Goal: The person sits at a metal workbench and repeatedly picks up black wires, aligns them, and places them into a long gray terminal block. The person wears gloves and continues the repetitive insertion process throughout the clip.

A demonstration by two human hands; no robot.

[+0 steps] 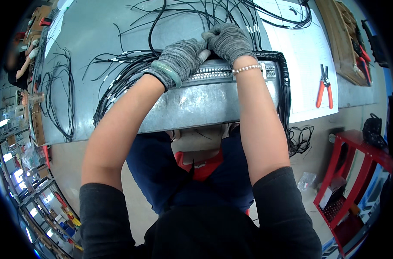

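Both gloved hands, left hand (179, 60) and right hand (228, 41), meet above the terminal strip (213, 73). Fingers curl together, pinching black wires (131, 64), seemingly to steady them. Red pliers (324, 86) lie right of it.

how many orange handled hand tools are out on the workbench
1 clearly: orange-handled pliers lying on the white paper sheet, right of the gloved right hand. More red-handled tools sit in the wooden tray, partly hidden.

Bright, even overhead light, no hard shadows. Soft glare patch on the grey sheet-metal workbench top (205, 101) near centre, w/ a paler sheen toward 11 o'clock. White paper sheet (304, 56) at 2 o'clock nearly blown out. Heavy fisheye bend: bench edge curves, black vignette rings the frame. Centre sharp; rim at 8 and 4 o'clock smeared, blue fringing. Windows at 9 o'clock clipped white.
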